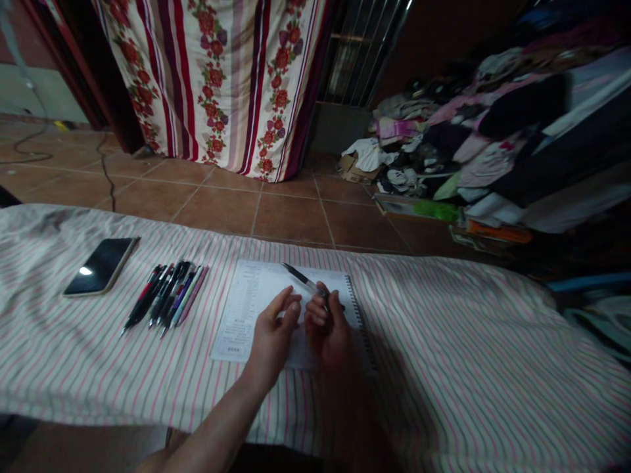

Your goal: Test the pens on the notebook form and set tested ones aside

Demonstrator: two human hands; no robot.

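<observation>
My right hand is closed around a dark pen whose tip points up and to the left, over a spiral notebook with a printed page. My left hand hovers beside it with the fingers loosely curled and apart, its fingertips nearly touching the right hand; it holds nothing that I can see. Both hands are above the notebook's middle. To the left, several pens lie in a row on the striped cloth.
A dark phone lies face up at the left of the cloth. Beyond the cloth is a tiled floor, a floral curtain and a heap of clothes and boxes at the right.
</observation>
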